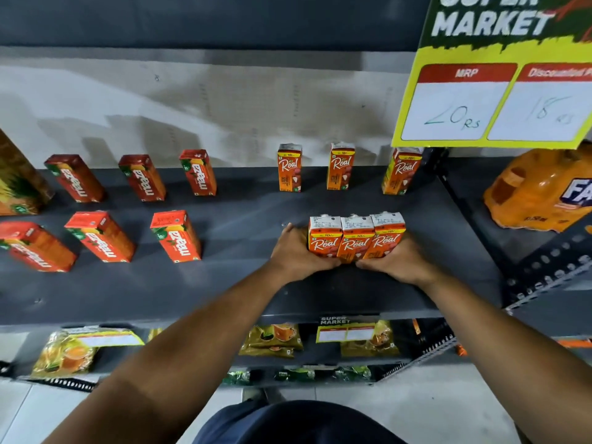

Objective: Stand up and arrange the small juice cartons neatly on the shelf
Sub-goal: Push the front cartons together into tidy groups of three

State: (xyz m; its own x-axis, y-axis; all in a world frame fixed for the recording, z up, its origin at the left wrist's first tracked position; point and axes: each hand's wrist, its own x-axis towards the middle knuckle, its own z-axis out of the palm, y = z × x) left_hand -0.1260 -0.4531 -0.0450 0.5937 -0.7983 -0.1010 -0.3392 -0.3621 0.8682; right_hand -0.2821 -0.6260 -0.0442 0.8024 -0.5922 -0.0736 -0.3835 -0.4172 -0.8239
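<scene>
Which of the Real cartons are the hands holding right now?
The front trio of Real cartons, pressed side by side between the left hand and right hand. The three back-row Real cartons stand apart from each other, untouched, near the shelf's back wall.

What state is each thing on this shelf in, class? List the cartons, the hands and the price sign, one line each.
Three front Real cartons: upright, pressed side by side.
Three back Real cartons: upright, spaced apart.
Maaza cartons: upright, spaced, two rows.
Left hand: gripping the trio's left side.
Right hand: gripping the trio's right side.
Price sign: hanging, handwritten prices.
</scene>
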